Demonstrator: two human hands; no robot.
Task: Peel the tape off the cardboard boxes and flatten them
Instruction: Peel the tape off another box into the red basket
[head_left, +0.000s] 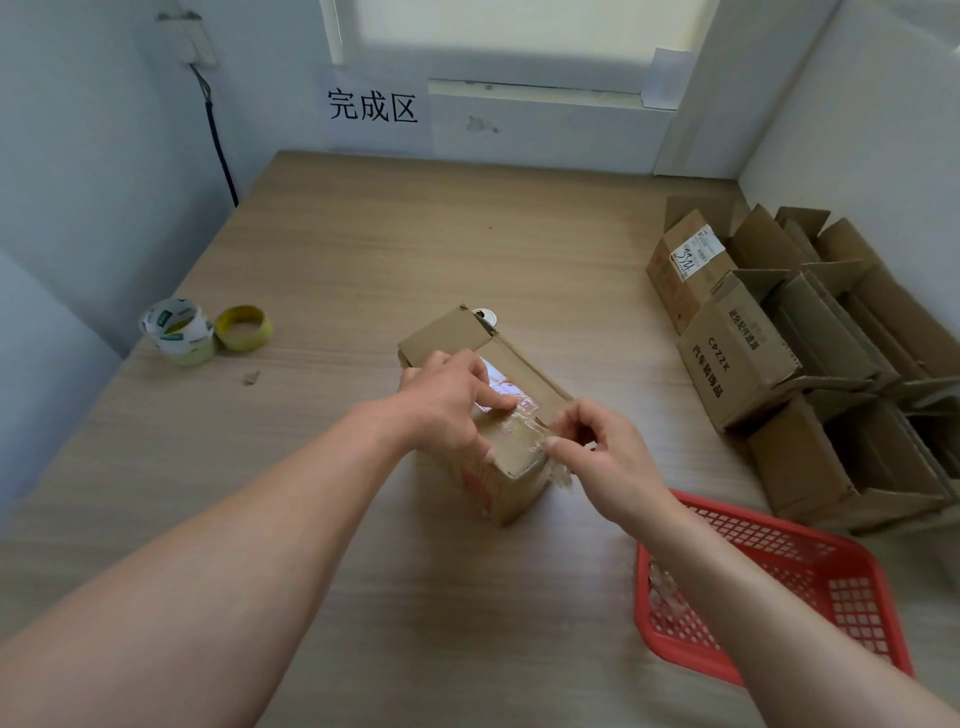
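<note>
1. We see the cardboard box (501, 491) standing on the wooden tabletop (363, 249), about at its middle. A flap at its far end is folded open.
2. A strip of clear tape (506, 392) runs along the top of the box toward its near edge. It glints in the light, and its near end looks wrinkled and partly lifted.
3. The left hand (447, 405) lies over the top of the box with its fingers bent. The forefinger tip presses on the tape and the thumb sits at the near top edge, so we read this hand as gripping the box.
4. The right hand (602, 457) is at the near right corner of the box. Its thumb and forefinger pinch the loose end of the tape, and the other fingers are curled in. A crumpled bit of clear tape hangs just under this hand, against the side of the box.
5. A red basket (810, 561) sits at the near right, partly under the right forearm. We make out crumpled tape scraps (662, 587) inside it.
6. Along the right wall stands a pile of other boxes (737, 353) with open flaps. One bears a white label.
7. Well to the left are two tape rolls (179, 332), just beside each other. A small cardboard scrap (251, 378) lies near them.
8. Behind the box a small white round thing (485, 314) peeks out. We cannot tell what it is.
9. On the far wall hangs a paper sign (373, 106) with three printed characters.
</note>
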